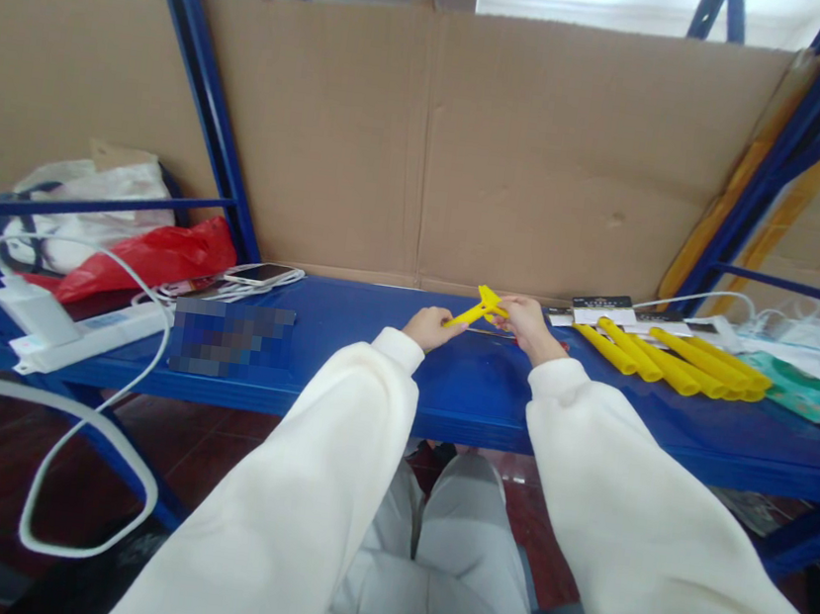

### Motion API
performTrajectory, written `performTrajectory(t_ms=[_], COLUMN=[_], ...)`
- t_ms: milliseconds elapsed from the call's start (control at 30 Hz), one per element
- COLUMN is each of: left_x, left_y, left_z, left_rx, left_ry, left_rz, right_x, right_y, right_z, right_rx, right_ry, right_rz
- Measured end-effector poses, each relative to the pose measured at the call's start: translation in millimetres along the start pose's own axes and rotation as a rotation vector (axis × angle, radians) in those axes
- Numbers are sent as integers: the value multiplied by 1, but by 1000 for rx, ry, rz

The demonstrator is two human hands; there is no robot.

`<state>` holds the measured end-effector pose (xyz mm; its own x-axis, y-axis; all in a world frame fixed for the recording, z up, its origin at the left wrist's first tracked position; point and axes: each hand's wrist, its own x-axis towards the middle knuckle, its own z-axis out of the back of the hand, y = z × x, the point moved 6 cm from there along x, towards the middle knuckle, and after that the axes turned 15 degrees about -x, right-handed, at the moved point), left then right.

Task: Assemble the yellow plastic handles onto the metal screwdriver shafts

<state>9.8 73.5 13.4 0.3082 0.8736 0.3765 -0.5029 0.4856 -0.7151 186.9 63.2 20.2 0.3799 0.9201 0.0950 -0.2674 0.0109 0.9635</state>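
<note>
Yellow pc. (485,303), prob. plastic, is held btwn both hands, over the far part of the blue tabletop (350,364), near the cardboard wall (547,164). L hand (433,330) is closed narrowly round the slim end of it; R hand (527,326) has its fingers pinched at the other side, though the exact grip is partly hidden. As for progress, I judge that the work on this pc. is midway: it is in the hands, not yet put down. On the right, a group of yellow tubes (671,371) lies side by side, next to some black-and-white cards (602,309) and a green packet (810,396); if these tubes are finished or waiting, I can't tell, so the qty. left is also unclear. Abt. direction: the slim part of the held pc. goes from L hand upward to the right, i.e. its long axis is slanted, mostly crosswise; the wider, forked-looking head is toward R hand, w/ one tip pointing up & toward the cardboard wall. Tubes on the right slant differently, w/ their near ends more to the right.
</note>
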Motion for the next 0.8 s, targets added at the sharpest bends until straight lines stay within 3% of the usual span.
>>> performTrajectory(t_ms=[133,267,367,600,800], left_x=[-4,-8,-9,-9,-9], left_y=[-3,-6,-9,-9,-6], left_z=[2,8,8,2,1], left_rx=[180,371,450,372,324], left_ry=[8,-28,24,102,99], left_rz=[-42,8,33,6,40], right_x=[-3,-5,-6,-10,-11], right_y=[0,-2,-6,-13,-4], right_z=[-6,-13,-21,-35,-33], right_rx=[-59,-145,-250,-432,-623], right_ry=[89,196,306,483,445], right_rz=[-6,17,49,141,281])
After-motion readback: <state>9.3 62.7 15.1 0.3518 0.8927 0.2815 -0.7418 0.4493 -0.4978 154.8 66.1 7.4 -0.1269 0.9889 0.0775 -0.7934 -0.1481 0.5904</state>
